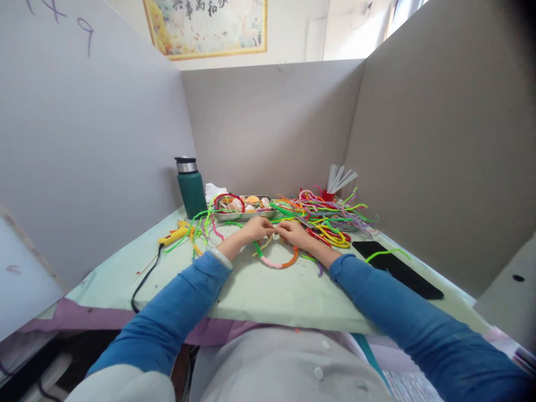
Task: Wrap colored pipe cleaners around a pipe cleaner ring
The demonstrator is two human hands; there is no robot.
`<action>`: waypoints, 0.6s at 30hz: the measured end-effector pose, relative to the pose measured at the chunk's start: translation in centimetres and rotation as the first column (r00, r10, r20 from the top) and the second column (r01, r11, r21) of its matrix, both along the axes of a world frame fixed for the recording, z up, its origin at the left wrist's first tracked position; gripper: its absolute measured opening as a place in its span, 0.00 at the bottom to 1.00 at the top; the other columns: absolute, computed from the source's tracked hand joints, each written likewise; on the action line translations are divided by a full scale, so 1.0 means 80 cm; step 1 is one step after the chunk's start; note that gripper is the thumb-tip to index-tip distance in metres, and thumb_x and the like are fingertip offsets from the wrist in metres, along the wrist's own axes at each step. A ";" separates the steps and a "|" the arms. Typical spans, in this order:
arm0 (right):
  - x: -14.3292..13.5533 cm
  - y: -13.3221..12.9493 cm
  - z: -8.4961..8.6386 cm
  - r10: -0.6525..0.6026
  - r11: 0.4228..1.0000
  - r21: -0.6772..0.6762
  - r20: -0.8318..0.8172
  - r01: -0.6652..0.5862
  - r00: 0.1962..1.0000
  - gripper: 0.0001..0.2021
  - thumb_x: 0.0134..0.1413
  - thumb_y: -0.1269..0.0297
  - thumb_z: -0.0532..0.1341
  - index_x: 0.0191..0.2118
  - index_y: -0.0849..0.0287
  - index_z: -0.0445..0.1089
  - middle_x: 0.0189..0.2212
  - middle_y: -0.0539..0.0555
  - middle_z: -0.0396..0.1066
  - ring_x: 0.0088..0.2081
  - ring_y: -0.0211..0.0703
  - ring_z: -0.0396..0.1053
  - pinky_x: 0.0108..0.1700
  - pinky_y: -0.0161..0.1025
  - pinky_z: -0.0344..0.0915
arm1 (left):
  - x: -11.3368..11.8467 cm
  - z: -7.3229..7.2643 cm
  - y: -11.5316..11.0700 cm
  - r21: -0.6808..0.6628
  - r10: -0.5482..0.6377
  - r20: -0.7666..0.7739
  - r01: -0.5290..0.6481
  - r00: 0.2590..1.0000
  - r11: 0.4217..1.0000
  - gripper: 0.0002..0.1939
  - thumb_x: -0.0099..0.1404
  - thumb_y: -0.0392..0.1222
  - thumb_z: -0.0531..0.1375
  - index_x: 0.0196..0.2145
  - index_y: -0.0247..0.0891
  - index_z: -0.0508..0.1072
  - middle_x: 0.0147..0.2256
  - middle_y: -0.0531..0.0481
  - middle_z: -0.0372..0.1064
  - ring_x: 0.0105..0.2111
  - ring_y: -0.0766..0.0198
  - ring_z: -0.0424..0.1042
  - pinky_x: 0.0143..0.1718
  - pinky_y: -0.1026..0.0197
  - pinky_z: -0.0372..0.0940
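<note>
A ring wrapped in green, pink and orange pipe cleaner [272, 266] rests on the table in front of me. At its far side my left hand [256, 229] and my right hand [293, 233] meet fingertip to fingertip, both pinched. The ring's sides run up under the two hands, and the fingers cover its far part. A pale yellow strand [263, 245] shows inside the ring, near my left fingers. Close beyond my right hand lie scissors with red handles [319, 237], partly covered by pipe cleaners.
Behind the hands stand a metal tray of shells [247, 215] and a heap of pipe cleaners [326, 212]. Glue sticks fill a red cup [328, 196]. To the left are a green bottle [191, 192] and a yellow glue gun [173, 235]; a black phone [397, 270] lies right.
</note>
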State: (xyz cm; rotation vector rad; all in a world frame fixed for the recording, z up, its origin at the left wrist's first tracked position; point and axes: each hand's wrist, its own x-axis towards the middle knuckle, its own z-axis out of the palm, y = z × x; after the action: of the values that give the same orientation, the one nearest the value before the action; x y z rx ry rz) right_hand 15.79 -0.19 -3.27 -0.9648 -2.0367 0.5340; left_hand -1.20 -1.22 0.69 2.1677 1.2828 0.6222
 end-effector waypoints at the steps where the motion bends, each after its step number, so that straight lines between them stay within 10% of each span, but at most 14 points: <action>1: 0.000 0.000 0.000 0.000 1.000 0.000 0.003 0.000 1.000 0.16 0.50 0.55 0.53 0.21 0.62 0.63 0.16 0.48 0.61 0.20 0.32 0.54 0.23 0.31 0.48 | 0.000 0.000 -0.001 0.004 0.004 -0.007 -0.004 1.000 1.000 0.13 0.56 0.43 0.55 0.32 0.31 0.72 0.25 0.49 0.69 0.13 0.74 0.60 0.15 0.70 0.57; 18: -0.001 -0.002 0.002 -0.020 0.998 0.058 0.081 0.015 0.996 0.13 0.50 0.62 0.52 0.22 0.63 0.65 0.17 0.48 0.62 0.21 0.32 0.55 0.24 0.30 0.48 | 0.000 -0.001 0.001 0.008 0.020 -0.053 -0.020 0.998 1.000 0.12 0.55 0.43 0.56 0.32 0.31 0.72 0.24 0.51 0.69 0.15 0.73 0.62 0.15 0.71 0.57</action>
State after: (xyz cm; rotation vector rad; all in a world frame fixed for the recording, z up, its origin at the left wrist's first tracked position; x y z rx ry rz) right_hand 15.75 -0.39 -3.13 -0.9836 -2.1029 0.4311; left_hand -1.21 -1.15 0.59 2.1935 1.3333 0.5812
